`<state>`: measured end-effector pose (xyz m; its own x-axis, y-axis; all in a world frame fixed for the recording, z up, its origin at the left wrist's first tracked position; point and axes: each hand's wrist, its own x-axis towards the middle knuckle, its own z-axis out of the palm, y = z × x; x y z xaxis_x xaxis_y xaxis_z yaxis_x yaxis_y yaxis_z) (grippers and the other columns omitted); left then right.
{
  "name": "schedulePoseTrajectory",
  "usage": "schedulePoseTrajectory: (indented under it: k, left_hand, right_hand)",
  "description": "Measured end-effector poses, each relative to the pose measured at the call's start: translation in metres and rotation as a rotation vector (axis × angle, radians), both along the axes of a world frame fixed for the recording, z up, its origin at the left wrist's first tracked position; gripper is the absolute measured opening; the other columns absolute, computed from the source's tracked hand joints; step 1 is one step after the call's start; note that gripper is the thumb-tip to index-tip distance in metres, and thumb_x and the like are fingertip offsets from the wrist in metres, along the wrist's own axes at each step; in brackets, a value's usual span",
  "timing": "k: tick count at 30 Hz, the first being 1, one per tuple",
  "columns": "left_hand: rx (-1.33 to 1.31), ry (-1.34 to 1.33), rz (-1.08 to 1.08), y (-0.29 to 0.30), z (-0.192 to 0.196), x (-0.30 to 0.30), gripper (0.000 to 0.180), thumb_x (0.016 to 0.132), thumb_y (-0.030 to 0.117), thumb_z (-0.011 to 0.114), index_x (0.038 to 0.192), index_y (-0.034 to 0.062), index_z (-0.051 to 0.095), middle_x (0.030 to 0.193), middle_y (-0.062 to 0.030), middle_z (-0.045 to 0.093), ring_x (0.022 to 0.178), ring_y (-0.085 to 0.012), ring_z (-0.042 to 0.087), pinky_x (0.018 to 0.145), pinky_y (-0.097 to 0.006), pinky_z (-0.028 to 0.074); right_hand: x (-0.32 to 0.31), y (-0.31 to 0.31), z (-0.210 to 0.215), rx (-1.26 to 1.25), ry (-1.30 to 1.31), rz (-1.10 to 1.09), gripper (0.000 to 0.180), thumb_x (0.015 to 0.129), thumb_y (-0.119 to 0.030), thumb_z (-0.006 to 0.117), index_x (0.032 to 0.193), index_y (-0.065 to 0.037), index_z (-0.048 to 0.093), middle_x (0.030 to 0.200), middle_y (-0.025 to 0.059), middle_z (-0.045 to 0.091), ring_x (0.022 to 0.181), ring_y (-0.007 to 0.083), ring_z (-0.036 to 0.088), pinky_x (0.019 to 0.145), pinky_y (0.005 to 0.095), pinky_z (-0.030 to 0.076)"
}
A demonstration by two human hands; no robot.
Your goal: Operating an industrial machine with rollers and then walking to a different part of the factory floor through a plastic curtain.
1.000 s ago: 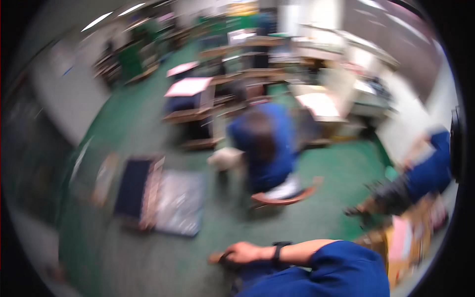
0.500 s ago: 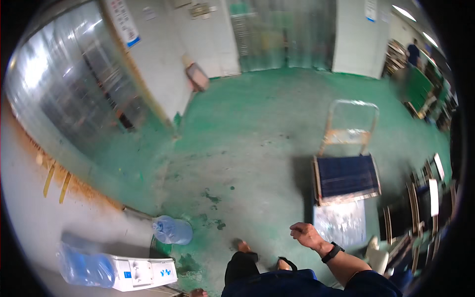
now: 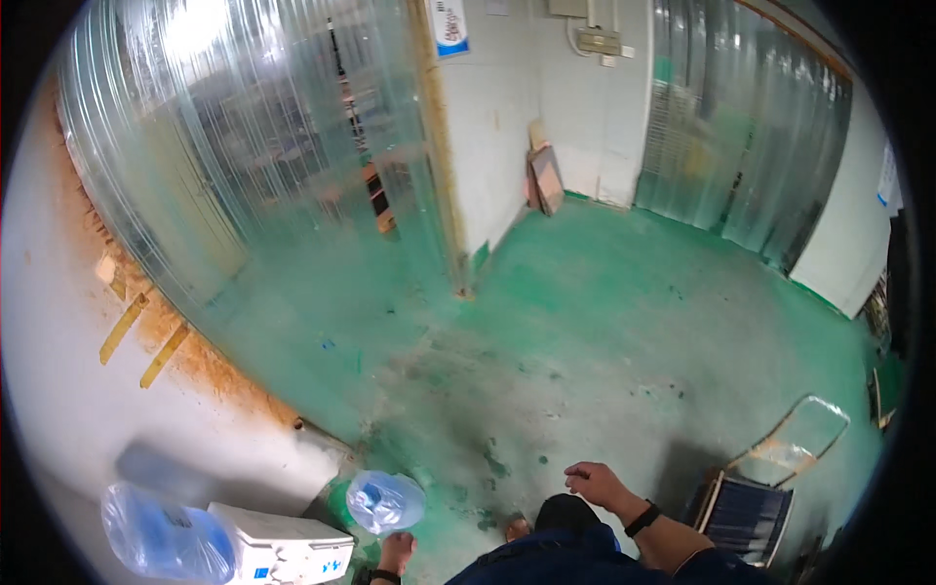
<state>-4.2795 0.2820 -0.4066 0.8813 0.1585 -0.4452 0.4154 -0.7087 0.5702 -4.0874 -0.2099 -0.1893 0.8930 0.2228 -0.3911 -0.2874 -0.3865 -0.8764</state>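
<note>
Right hand (image 3: 597, 485) half-open, empty; left hand (image 3: 397, 553) can't tell, near wrapped jug (image 3: 385, 502). Dispenser (image 3: 283, 548) near left, cart (image 3: 782, 453) near right, strip curtain (image 3: 263, 146) far left.

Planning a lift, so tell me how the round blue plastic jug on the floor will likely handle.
The blue jug would probably roll on its side, given its rounded body. The loose clear plastic bag over it may slip in the grip.
</note>
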Motion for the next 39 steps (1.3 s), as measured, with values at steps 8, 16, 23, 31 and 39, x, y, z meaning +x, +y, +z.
schedulePoseTrajectory:
  k: [8, 16, 23, 31, 39]
  left_hand:
    - [-0.659, -0.344, 0.61, 0.031, 0.176, 0.357, 0.034, 0.098, 0.021, 0.062, 0.12, -0.0042, 0.068, 0.103, -0.0106, 0.075, 0.089, -0.0162, 0.069, 0.077, -0.03, 0.054]
    - [-0.282, -0.536, 0.378, 0.119, 0.263, 0.62, 0.03, 0.1, 0.019, 0.062, 0.122, -0.0011, 0.068, 0.11, -0.0129, 0.075, 0.1, -0.023, 0.071, 0.087, -0.033, 0.055]
    - [-0.045, -0.649, 0.105, 0.197, 0.27, 0.792, 0.044, 0.094, 0.013, 0.067, 0.135, -0.0014, 0.059, 0.128, -0.025, 0.066, 0.118, -0.0438, 0.063, 0.1, -0.049, 0.052]
    - [0.187, -0.784, 0.679, 0.417, 0.25, 0.853, 0.068, 0.087, 0.007, 0.068, 0.149, -0.0077, 0.044, 0.149, -0.028, 0.051, 0.14, -0.0418, 0.047, 0.12, -0.045, 0.032]
    - [0.59, -0.615, 0.941, 0.602, 0.269, 0.944, 0.076, 0.099, 0.038, 0.063, 0.153, -0.0081, 0.037, 0.147, -0.0282, 0.049, 0.134, -0.0391, 0.05, 0.113, -0.054, 0.039]
  right_hand:
    - [0.298, 0.119, -0.011, -0.034, -0.197, 0.208, 0.035, 0.092, -0.025, 0.067, 0.114, 0.002, 0.072, 0.09, 0.0139, 0.075, 0.08, 0.0196, 0.07, 0.075, 0.035, 0.055]
    - [0.564, 0.331, 0.051, 0.041, -0.421, 0.47, 0.035, 0.095, -0.022, 0.065, 0.12, 0.001, 0.07, 0.093, 0.0107, 0.075, 0.084, 0.0188, 0.07, 0.077, 0.0338, 0.054]
    - [0.7, 0.509, 0.076, 0.283, -0.35, 0.685, 0.041, 0.096, -0.02, 0.065, 0.136, -0.008, 0.065, 0.104, 0.0104, 0.074, 0.091, 0.0207, 0.069, 0.086, 0.0372, 0.055]
    - [0.93, 0.623, 0.066, 0.231, -0.589, 0.271, 0.069, 0.094, -0.003, 0.064, 0.158, -0.012, 0.039, 0.139, 0.0115, 0.062, 0.104, 0.0186, 0.066, 0.082, 0.0304, 0.056]
    - [1.096, 0.614, 0.103, -0.005, -0.776, -0.34, 0.066, 0.092, 0.0, 0.064, 0.154, -0.004, 0.04, 0.136, 0.0157, 0.061, 0.112, 0.0215, 0.065, 0.083, 0.0322, 0.053]
